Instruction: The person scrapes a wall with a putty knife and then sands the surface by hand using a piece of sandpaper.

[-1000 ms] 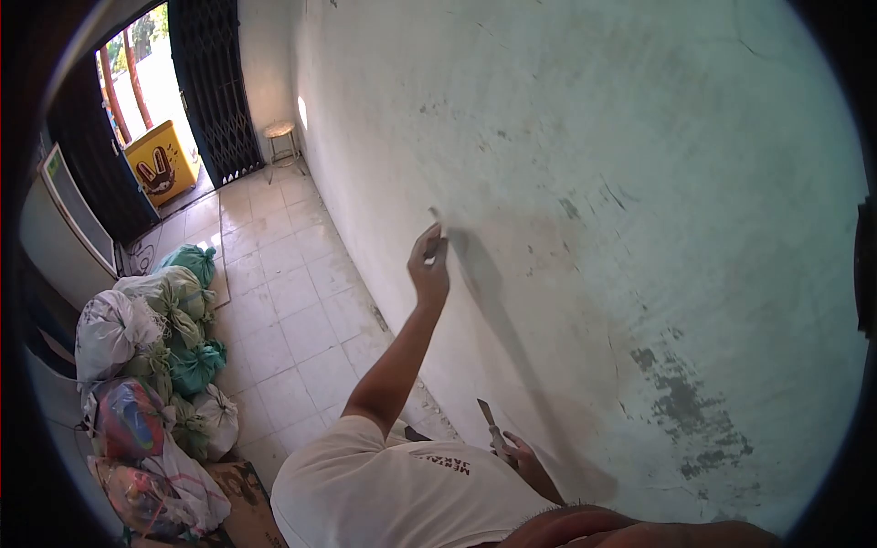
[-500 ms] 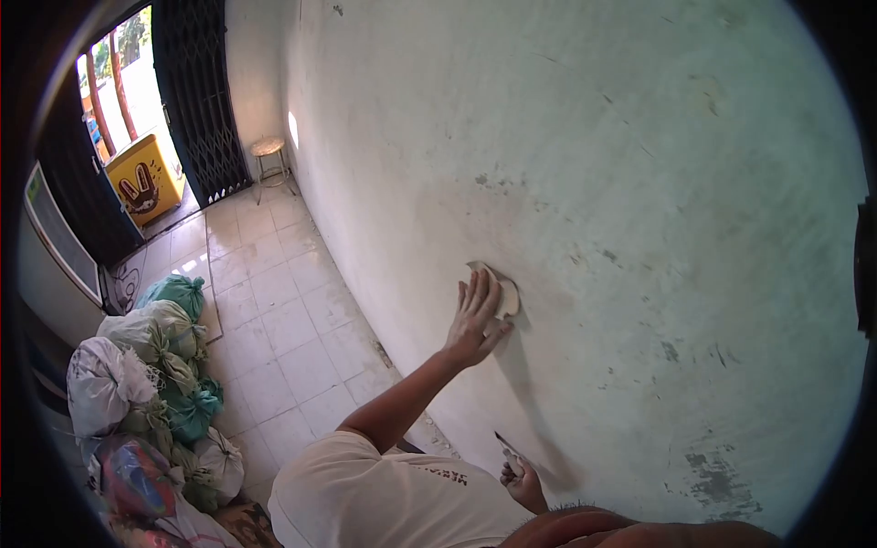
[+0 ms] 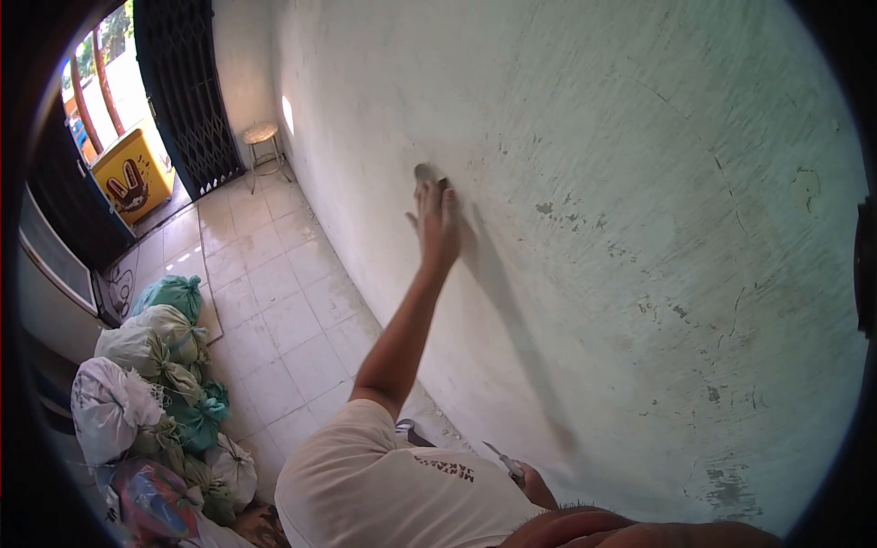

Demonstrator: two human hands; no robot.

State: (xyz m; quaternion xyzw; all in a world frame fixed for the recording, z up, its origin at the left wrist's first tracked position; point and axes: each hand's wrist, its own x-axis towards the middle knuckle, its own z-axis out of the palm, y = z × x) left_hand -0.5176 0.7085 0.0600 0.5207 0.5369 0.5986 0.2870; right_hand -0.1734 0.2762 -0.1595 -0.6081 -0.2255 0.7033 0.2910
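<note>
Stretched up along the pale wall (image 3: 621, 301), my left hand (image 3: 438, 224) presses a small thin sheet (image 3: 424, 172) against the surface, its fingers partly covering the piece. A long shadow of the arm falls on the wall to its right. Low in the view, close to my shirt, my right hand (image 3: 536, 486) is closed round the handle of a narrow-bladed scraper (image 3: 502, 458), whose blade points up and left. The wall has grey patches, cracks and scuffs.
Tied sacks (image 3: 114, 411) are heaped on the tiled floor (image 3: 283, 324) at the left. A round stool (image 3: 260, 133) stands in the far corner beside a dark folding gate (image 3: 187, 87). Outside the doorway is a yellow box (image 3: 135, 178).
My left hand has moved up and to the left along the wall with the sheet. My right hand, still holding the scraper, sits slightly further right. The view has shifted a little.
</note>
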